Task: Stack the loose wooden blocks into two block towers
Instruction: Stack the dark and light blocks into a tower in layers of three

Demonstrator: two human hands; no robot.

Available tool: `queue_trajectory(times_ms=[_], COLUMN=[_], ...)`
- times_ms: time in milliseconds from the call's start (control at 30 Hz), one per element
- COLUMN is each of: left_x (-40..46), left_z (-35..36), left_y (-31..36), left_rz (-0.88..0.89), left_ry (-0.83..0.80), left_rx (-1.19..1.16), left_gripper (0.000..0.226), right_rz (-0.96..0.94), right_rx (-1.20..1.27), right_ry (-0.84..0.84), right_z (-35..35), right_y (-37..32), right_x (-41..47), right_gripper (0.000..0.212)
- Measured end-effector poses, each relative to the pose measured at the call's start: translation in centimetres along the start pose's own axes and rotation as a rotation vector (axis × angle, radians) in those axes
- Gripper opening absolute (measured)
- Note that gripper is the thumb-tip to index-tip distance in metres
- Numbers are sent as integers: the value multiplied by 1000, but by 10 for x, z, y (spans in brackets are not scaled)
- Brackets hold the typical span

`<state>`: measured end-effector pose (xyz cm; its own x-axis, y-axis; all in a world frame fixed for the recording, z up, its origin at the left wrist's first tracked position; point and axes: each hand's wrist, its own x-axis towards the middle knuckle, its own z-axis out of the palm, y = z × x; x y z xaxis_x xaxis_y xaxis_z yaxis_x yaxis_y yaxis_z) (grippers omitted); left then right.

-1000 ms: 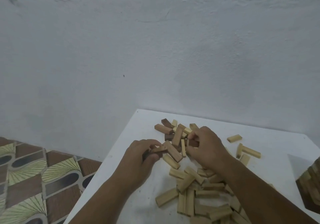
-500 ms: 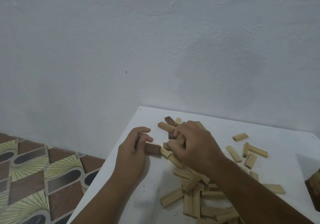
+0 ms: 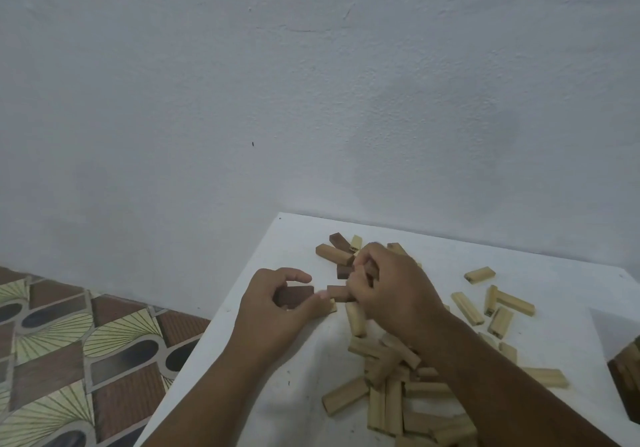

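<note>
Several loose wooden blocks lie scattered on a white table, most of them pale, a few dark brown. My left hand grips a dark brown block between thumb and curled fingers, low over the table's left part. Just to its right, my right hand pinches another dark brown block, whose end sticks out toward the left hand. A pale block and a dark one lie beyond the hands. A heap of pale blocks lies under my right forearm.
At the right edge stands part of a dark and pale block stack, cut off by the frame. More pale blocks lie to the right. A plain wall rises behind the table. Patterned floor tiles lie left of the table's edge.
My left hand has pulled a dark block out of the pile to the left. My right hand has moved left and lifted a second dark block from the pile.
</note>
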<state>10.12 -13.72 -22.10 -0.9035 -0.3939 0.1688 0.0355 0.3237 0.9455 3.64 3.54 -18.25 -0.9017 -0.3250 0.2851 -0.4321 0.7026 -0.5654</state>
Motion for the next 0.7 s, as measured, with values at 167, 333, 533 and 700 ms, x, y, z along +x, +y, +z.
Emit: queue_trajectory(times_ms=[167,333,533,700], left_x=[0,-3,-5,-4], left_z=[2,3,3,2], left_y=[-4,-3,-3,-3], left_rz=[79,124,283,352], left_ry=[-7,35,2,-81], left_rx=[108,90,164,209], left_gripper=[29,20,14,11], right_rz=[109,174,210,215], right_rx=[3,-228,-245,-46], right_ry=[63,12,-9,71], right_z=[-4,2,7,-7], right_y=[5,6,1,2], right_x=[15,22,18,3], right_gripper=[7,17,22,19])
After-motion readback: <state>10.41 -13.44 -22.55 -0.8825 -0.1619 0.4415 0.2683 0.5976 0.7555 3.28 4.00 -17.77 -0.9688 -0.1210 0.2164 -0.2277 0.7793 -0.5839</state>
